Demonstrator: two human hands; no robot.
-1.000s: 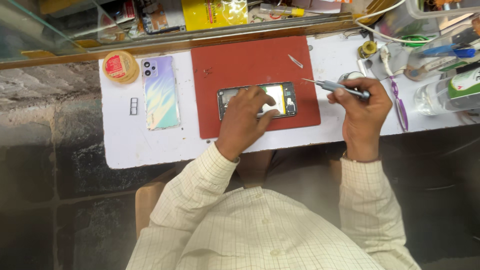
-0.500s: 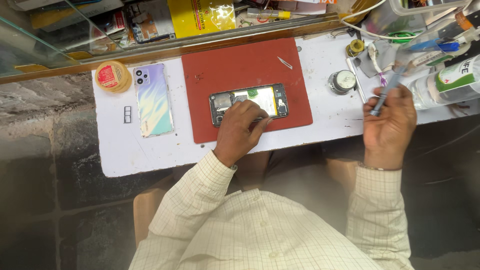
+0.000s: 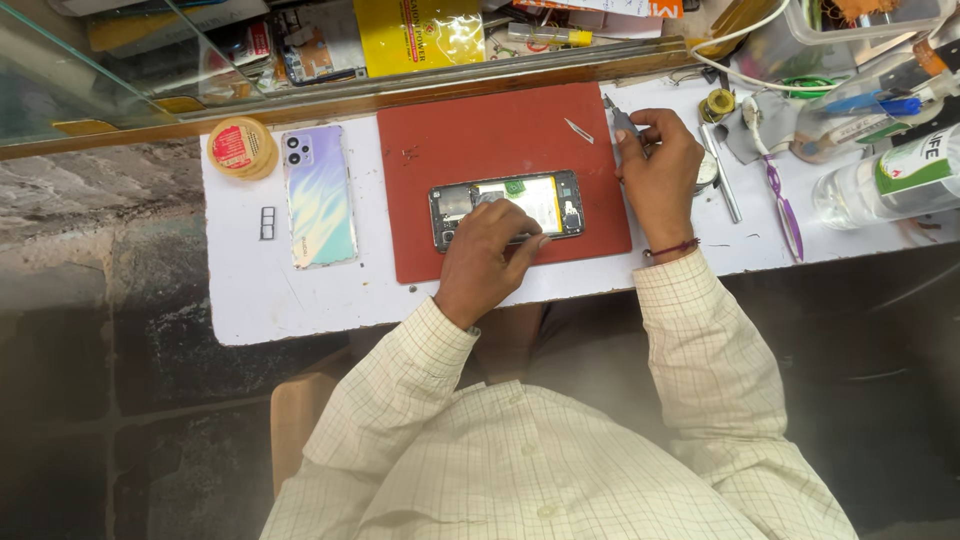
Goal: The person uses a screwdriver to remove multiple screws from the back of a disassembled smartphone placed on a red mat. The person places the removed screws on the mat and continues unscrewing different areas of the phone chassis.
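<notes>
Left hand (image 3: pixel 487 258): fingers pressed flat on the opened phone (image 3: pixel 507 207), steadying it on the red mat (image 3: pixel 500 135).
Right hand (image 3: pixel 657 165): closed around thin tweezers (image 3: pixel 622 125) at the mat's far right edge.
Advice: I think the phone must stay pinned; bring the tip slowly.

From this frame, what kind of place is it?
Probably a phone repair bench: an opened phone lies on a red work mat under the left hand, its iridescent back cover set aside, right hand holding a metal tool.

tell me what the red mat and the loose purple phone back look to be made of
Red mat: probably rubber or silicone; matte, no glare, lies flat. Purple phone back: glossy plastic or glass, which one is unclear; it shows an iridescent wavy sheen.
</notes>
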